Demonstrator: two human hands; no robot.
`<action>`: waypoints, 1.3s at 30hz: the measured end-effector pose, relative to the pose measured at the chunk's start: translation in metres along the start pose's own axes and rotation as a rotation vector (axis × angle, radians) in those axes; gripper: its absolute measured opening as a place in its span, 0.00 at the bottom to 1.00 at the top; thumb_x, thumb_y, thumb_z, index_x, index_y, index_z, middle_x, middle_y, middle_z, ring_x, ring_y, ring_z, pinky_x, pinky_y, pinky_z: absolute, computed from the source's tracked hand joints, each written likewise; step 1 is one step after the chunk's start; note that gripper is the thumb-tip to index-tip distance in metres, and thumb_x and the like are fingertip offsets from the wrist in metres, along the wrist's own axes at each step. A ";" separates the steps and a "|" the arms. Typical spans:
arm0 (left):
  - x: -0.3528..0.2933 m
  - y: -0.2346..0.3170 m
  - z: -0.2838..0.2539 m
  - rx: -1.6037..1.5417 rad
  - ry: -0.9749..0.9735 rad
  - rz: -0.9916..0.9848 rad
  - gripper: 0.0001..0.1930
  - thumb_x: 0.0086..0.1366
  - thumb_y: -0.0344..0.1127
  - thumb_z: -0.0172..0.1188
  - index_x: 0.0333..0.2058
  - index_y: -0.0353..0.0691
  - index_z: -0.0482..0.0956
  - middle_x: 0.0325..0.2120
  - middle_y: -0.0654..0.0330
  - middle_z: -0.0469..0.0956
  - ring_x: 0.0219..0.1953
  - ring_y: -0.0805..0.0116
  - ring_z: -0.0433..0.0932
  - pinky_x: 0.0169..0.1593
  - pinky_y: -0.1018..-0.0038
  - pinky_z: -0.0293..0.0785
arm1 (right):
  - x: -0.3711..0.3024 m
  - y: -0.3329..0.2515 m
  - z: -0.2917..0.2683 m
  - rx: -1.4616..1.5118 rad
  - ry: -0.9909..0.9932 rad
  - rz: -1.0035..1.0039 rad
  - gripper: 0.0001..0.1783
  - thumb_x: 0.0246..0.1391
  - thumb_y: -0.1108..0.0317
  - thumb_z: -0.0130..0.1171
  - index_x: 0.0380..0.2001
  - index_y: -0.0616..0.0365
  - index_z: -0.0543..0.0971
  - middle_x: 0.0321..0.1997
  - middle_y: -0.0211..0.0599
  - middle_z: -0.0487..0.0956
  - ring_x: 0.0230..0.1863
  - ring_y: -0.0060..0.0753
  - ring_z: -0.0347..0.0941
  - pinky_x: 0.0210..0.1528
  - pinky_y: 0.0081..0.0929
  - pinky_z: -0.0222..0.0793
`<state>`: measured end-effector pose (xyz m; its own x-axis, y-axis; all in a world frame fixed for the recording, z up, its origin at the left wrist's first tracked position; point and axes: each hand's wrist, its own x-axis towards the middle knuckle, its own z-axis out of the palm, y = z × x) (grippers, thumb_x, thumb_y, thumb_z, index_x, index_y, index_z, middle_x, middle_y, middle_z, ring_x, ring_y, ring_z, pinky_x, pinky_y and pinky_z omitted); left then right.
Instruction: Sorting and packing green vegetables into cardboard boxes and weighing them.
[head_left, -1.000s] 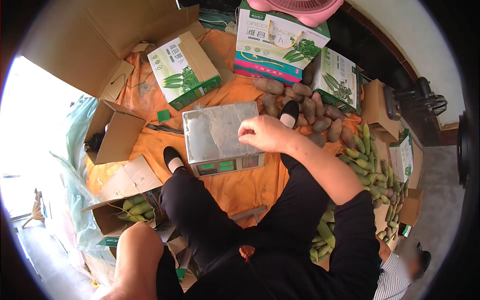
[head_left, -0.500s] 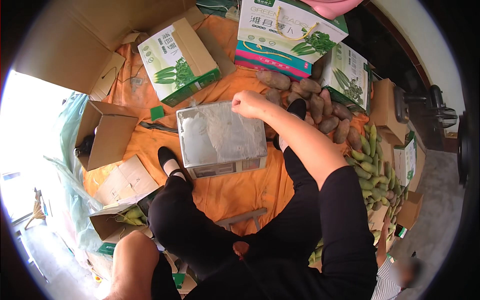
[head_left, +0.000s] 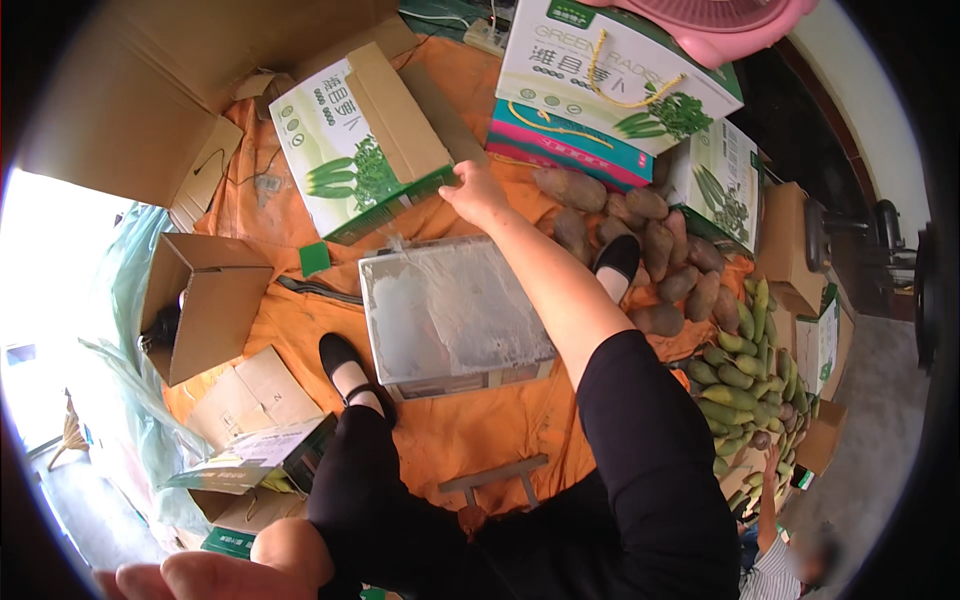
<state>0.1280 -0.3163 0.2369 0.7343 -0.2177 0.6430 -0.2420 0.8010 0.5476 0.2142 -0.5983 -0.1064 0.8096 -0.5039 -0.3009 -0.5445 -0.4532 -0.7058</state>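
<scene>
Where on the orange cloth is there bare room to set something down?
Bare orange cloth lies below the scale, and left of it beside the open brown box. Right side is crowded: tubers, green vegetables.

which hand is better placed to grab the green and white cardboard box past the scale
Right. The right hand is stretched out over the grey scale, at the green and white cardboard box corner. The left hand rests back by the knee.

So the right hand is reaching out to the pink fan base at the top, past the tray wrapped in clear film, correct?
Not quite. In the head view the right hand reaches past the film-wrapped tray to the green-and-white carton, touching its corner, not the pink fan base.
</scene>
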 end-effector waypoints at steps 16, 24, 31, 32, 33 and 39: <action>0.003 -0.011 -0.027 -0.108 0.077 -0.225 0.25 0.65 0.46 0.58 0.58 0.47 0.66 0.42 0.67 0.68 0.37 0.71 0.65 0.40 0.70 0.58 | 0.048 -0.084 0.062 1.212 -0.228 0.139 0.19 0.36 0.79 0.69 0.36 0.70 0.79 0.31 0.44 0.80 0.30 0.32 0.76 0.34 0.29 0.71; -0.023 -0.016 -0.011 0.379 0.291 0.019 0.30 0.71 0.51 0.46 0.62 0.36 0.57 0.39 0.61 0.65 0.37 0.68 0.60 0.38 0.70 0.58 | -0.068 -0.149 -0.022 0.977 -0.335 0.056 0.14 0.47 0.76 0.64 0.39 0.69 0.79 0.38 0.45 0.81 0.39 0.33 0.77 0.43 0.29 0.70; -0.020 -0.014 0.009 0.614 -0.009 -0.151 0.28 0.68 0.54 0.49 0.54 0.34 0.63 0.31 0.57 0.66 0.30 0.68 0.67 0.33 0.70 0.68 | -0.165 -0.118 -0.122 0.410 -0.296 -0.292 0.13 0.51 0.66 0.62 0.38 0.62 0.80 0.42 0.42 0.81 0.40 0.32 0.77 0.45 0.31 0.69; -0.021 -0.010 0.014 0.685 -0.094 -0.175 0.27 0.68 0.52 0.50 0.53 0.32 0.63 0.30 0.56 0.67 0.30 0.67 0.68 0.34 0.69 0.69 | -0.180 -0.115 -0.138 0.103 -0.262 -0.369 0.12 0.51 0.65 0.61 0.37 0.60 0.81 0.41 0.42 0.81 0.39 0.35 0.78 0.44 0.32 0.70; -0.023 -0.006 0.020 0.633 -0.130 -0.201 0.25 0.67 0.49 0.53 0.49 0.29 0.65 0.31 0.54 0.70 0.32 0.66 0.70 0.37 0.70 0.70 | -0.191 -0.100 -0.137 -0.103 -0.113 -0.506 0.10 0.50 0.62 0.61 0.34 0.54 0.82 0.36 0.36 0.80 0.39 0.38 0.76 0.44 0.37 0.66; -0.045 0.010 0.051 0.889 -0.427 -0.336 0.14 0.58 0.26 0.49 0.43 0.29 0.71 0.35 0.55 0.71 0.39 0.66 0.71 0.47 0.71 0.69 | -0.240 -0.013 -0.172 -0.550 -0.149 -0.696 0.08 0.47 0.60 0.62 0.32 0.45 0.83 0.31 0.26 0.75 0.43 0.33 0.71 0.44 0.38 0.57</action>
<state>0.0604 -0.3266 0.2412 0.6064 -0.6716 0.4257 -0.5739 0.0008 0.8189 -0.0105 -0.5981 0.0859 0.9946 0.0998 -0.0273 0.0831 -0.9277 -0.3640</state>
